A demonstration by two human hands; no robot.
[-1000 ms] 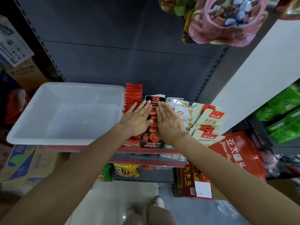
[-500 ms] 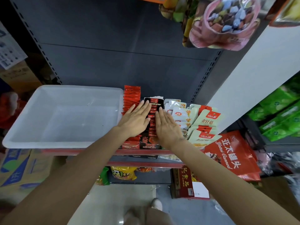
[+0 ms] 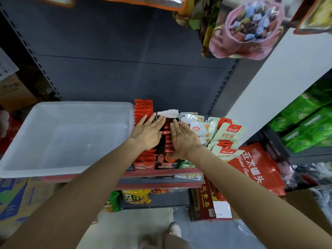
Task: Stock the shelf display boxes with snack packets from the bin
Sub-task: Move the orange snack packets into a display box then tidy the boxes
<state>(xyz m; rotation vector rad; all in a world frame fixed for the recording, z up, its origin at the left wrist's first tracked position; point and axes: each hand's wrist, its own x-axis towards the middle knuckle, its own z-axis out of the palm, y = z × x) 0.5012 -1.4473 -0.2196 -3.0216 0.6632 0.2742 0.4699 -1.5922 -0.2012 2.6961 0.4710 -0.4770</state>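
On the shelf, beside one clear plastic bin (image 3: 59, 139) with nothing visible inside, the left hand (image 3: 147, 133) and right hand (image 3: 183, 140) lie flat, fingers straight, squeezing the dark red-labelled snack packets (image 3: 168, 135) in one black cardboard display box (image 3: 166, 161); pressing evenly should keep rows upright.

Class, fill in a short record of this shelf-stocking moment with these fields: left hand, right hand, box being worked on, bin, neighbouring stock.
left hand: left hand flat, fingers straight, pressing on the packets
right hand: right hand flat, fingers straight, pressing beside it
box being worked on: black display box with a row of dark red packets, white flap at the back
bin: white plastic bin on the shelf left of the boxes, no packets visible inside
neighbouring stock: orange-red packets to the left, white packets to the right
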